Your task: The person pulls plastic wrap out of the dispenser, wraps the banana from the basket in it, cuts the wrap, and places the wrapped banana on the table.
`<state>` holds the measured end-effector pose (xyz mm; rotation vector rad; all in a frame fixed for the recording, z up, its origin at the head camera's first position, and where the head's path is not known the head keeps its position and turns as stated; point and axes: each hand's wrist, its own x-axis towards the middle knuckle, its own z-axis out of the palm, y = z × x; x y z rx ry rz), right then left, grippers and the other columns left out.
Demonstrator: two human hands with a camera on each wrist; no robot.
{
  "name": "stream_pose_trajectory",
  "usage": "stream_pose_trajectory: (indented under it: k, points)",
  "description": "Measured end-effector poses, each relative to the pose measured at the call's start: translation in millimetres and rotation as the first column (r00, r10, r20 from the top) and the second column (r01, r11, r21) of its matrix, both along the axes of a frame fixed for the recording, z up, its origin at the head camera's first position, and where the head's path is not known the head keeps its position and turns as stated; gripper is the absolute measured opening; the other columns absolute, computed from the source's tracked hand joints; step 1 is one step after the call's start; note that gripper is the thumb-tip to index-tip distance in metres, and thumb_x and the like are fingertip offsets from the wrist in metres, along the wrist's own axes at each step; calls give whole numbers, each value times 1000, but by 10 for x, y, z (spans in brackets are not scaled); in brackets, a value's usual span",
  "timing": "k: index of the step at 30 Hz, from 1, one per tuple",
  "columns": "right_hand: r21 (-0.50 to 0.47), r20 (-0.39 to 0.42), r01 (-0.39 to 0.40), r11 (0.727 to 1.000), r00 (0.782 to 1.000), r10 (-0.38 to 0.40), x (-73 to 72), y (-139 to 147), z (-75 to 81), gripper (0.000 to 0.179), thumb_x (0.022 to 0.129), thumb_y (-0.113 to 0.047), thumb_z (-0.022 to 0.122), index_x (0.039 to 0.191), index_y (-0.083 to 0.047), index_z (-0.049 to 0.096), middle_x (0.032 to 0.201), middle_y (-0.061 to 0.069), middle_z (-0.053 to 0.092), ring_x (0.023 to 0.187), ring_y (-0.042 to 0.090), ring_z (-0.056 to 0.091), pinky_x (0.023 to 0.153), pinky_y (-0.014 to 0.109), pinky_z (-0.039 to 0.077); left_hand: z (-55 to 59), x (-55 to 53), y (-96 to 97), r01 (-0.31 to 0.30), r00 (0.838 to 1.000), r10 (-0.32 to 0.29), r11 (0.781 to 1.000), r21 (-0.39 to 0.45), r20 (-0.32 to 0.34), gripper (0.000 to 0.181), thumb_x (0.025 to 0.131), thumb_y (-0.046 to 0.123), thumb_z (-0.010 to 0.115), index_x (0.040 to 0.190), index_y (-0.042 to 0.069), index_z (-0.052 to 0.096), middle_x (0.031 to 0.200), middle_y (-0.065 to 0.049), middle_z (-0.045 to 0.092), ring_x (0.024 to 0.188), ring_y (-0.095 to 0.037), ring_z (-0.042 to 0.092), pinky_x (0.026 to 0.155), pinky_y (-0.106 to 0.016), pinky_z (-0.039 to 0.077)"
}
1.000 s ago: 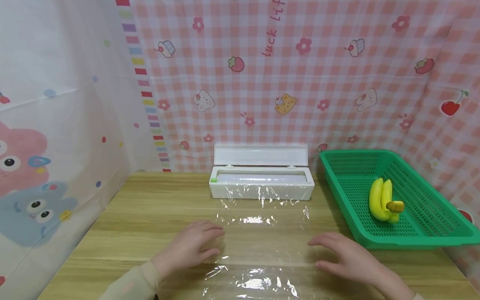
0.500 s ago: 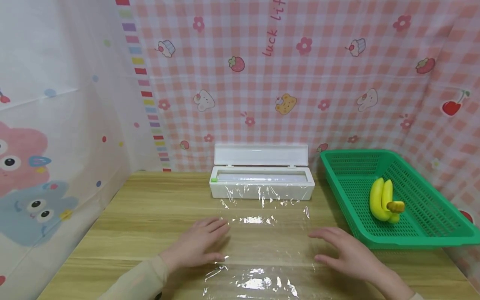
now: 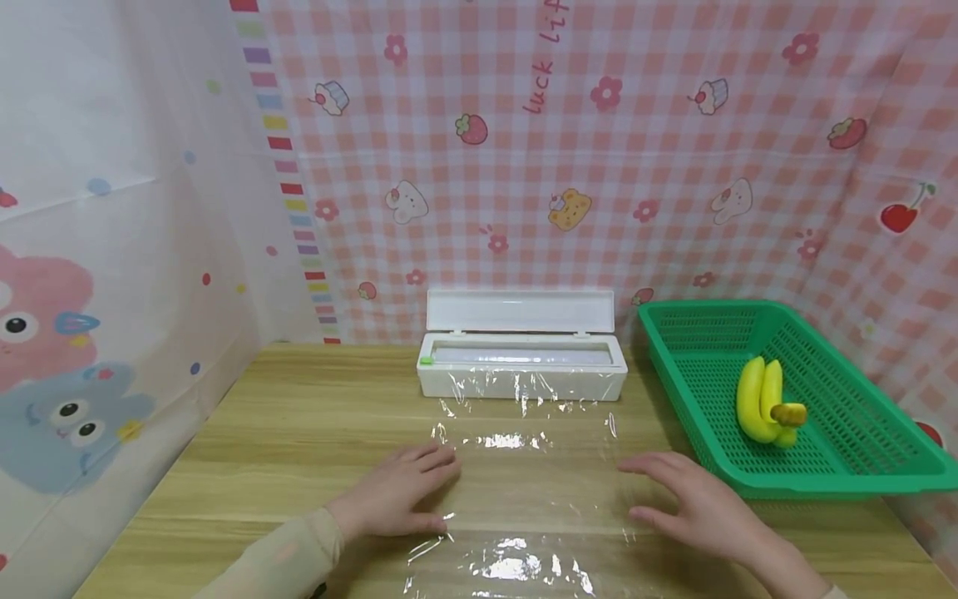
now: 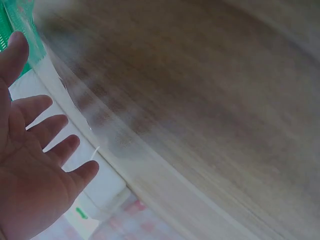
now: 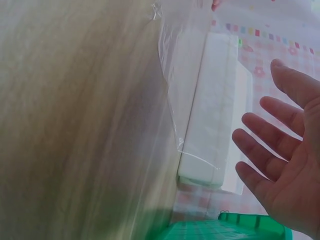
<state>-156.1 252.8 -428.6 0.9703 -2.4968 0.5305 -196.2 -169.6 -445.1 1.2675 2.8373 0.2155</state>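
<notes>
A sheet of clear plastic wrap (image 3: 512, 568) runs from a white wrap dispenser box (image 3: 524, 384) toward me, showing mainly by its glints over the wood. The dispenser's lid (image 3: 520, 311) stands raised, with a pale roll inside and a small green tab at the left end. My left hand (image 3: 404, 491) is at the wrap's left edge, palm down, its fingers relaxed. Over on the right edge, my right hand (image 3: 696, 507) has its thumb and fingers spread apart. In both wrist views, the left hand (image 4: 35, 165) and right hand (image 5: 290, 155) have extended fingers and hold nothing.
At the right stands a green plastic basket (image 3: 838, 482) with a bunch of yellow bananas (image 3: 751, 399) in it. A pink checked cloth (image 3: 509, 183) hangs behind the wooden table (image 3: 299, 424), and a white printed cloth (image 3: 187, 249) hangs at the left.
My left hand has shifted slightly right, inward over the wrap's left edge. My right hand has moved only a little; the dispenser, wrap and basket stay in place.
</notes>
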Motion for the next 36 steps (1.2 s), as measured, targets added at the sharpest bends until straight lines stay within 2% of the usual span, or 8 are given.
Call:
stream_pose_trajectory:
  k: [7,12,14,19,22,31,36]
  points:
    - [-6,-23,8,1000,1000,-8,-22,28,47,56,71,-24,88,122,-16,66,118,-5,66,107,18,62,87,42,55,-20,-20,-11,-1,1000,1,1000,-6,20,78,89,51,68,146,3,46,154,-17,39,142,-37,32,114,-58,29]
    - [-15,-20,21,1000,1000,-21,-21,41,90,55,71,-22,89,121,-16,67,117,-9,66,107,15,61,91,26,50,-35,-22,-20,-4,999,4,1000,-11,34,79,87,48,71,145,1,47,154,-18,38,142,-37,32,114,-55,30]
    - [-16,-27,20,1000,999,-20,-21,40,106,55,70,-22,89,120,-15,67,117,-9,66,107,16,61,92,23,48,-39,-23,-22,-4,999,4,1000,-14,37,79,87,48,72,145,1,47,154,-18,37,142,-37,32,114,-54,31]
    - [-20,-33,24,999,999,-25,-22,30,156,54,71,-21,88,121,-13,67,117,-5,66,107,18,61,88,37,53,-48,-34,-25,-4,999,4,1000,-8,47,80,86,48,73,145,0,47,154,-18,37,142,-37,32,114,-53,31]
    - [-23,-36,26,999,999,-27,-27,30,185,55,72,-20,87,122,-12,66,118,-4,66,107,19,61,86,42,54,-53,-40,-25,-5,999,5,1000,-6,48,79,85,47,73,144,0,48,153,-19,38,141,-38,34,114,-53,31]
    - [-15,-95,44,999,994,-46,-54,61,259,59,71,-22,87,125,-9,65,119,0,67,107,20,61,87,41,53,-78,-50,-40,14,999,-14,1000,14,28,80,85,48,73,143,-1,49,151,-22,40,138,-41,37,112,-56,33]
    - [-24,-118,63,998,991,-65,-52,92,324,60,70,-21,88,124,-10,65,118,0,67,106,22,62,91,33,49,-72,-44,-37,12,999,-13,1000,14,34,80,85,48,73,143,-1,49,151,-21,40,138,-41,37,112,-56,33]
